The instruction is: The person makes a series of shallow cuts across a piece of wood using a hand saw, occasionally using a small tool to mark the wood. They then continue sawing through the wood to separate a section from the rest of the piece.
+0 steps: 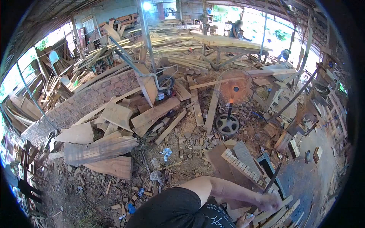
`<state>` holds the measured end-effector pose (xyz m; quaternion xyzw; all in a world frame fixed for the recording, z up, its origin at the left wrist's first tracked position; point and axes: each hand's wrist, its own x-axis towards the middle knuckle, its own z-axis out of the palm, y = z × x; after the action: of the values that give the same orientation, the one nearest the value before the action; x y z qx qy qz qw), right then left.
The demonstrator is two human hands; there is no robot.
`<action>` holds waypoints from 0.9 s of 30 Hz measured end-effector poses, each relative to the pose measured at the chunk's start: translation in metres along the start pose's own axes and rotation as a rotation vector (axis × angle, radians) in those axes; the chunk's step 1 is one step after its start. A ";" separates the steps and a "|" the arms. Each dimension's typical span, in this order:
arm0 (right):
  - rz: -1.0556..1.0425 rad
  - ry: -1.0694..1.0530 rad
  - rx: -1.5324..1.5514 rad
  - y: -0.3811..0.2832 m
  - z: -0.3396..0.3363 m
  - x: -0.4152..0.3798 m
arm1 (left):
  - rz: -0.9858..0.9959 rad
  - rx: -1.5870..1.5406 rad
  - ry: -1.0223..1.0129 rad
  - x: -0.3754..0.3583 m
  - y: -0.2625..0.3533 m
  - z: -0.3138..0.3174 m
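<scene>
My left arm reaches right from a black sleeve. My left hand is smeared by motion, and its fingers do not show clearly. It is over the end of some pale wooden strips at the lower right. Just above it a long dark narrow piece stands at a slant. My right hand shows only in part at the bottom edge, fingers curled by a small pale object that I cannot make out. Beyond my left arm lies a row of short wooden blocks beside a grey slatted board.
An orange pedestal fan stands ahead on a round base. A tipped wheelbarrow leans near a low brick wall. Broad planks and scraps litter the dirt floor. Far back, a person is by a timber-laden bench.
</scene>
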<state>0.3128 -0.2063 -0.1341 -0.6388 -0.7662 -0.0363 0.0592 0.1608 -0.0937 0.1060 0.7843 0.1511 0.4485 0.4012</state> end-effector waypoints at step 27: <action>-0.247 -0.089 0.037 -0.012 0.040 -0.031 | 0.069 -0.340 -0.270 0.053 0.036 0.172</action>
<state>0.3050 -0.2331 -0.1776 -0.5395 -0.8414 -0.0008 0.0318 0.3275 -0.1701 0.1167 0.7631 -0.0087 0.3716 0.5287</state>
